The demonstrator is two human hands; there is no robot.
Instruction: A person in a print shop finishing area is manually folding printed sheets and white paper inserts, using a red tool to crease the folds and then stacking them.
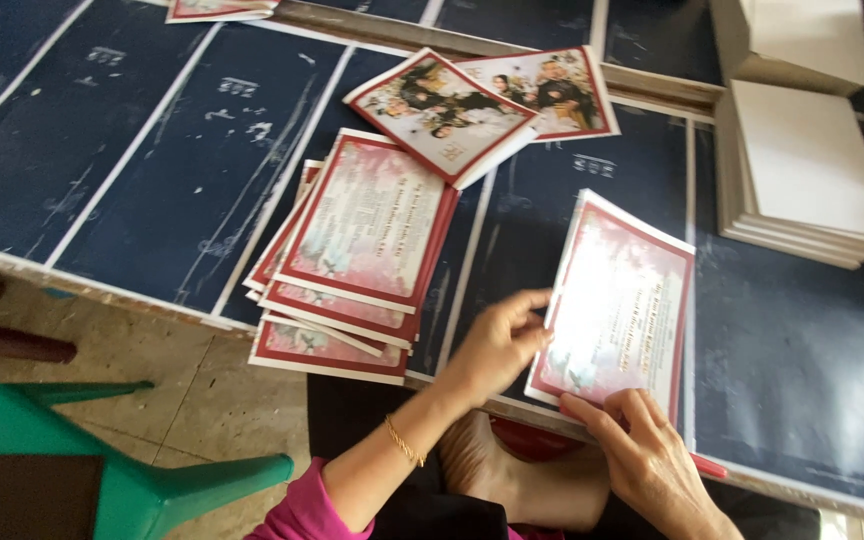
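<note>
I see both hands on one red-bordered card (pixel 617 305) lying tilted on the dark worktop (pixel 152 170), near its front edge. Left hand (pixel 500 340) pinches the card's left edge, fingers curled over it; thumb mostly hidden behind the fingers. Right hand (pixel 647 450) presses fingertips on the card's bottom corner, fingers loosely spread; its wrist is cut off by the frame bottom. Card print is too blurred to make out.

Left of it, a fanned stack (pixel 352 265) of similar cards overhangs the worktop edge; I can't count how many, the lower ones show only as slivers. Behind, two photo cards (pixel 487 105) overlap, one partly covering the other. Another card (pixel 217 10) is cut off at the top edge. White sheet piles (pixel 802 165) sit at right, the upper pile cropped.

Below: green stool (pixel 142 480), partly out of frame, and a bare foot (pixel 522 480) under the forearms. Gold bracelet (pixel 404 442) on the left wrist.
</note>
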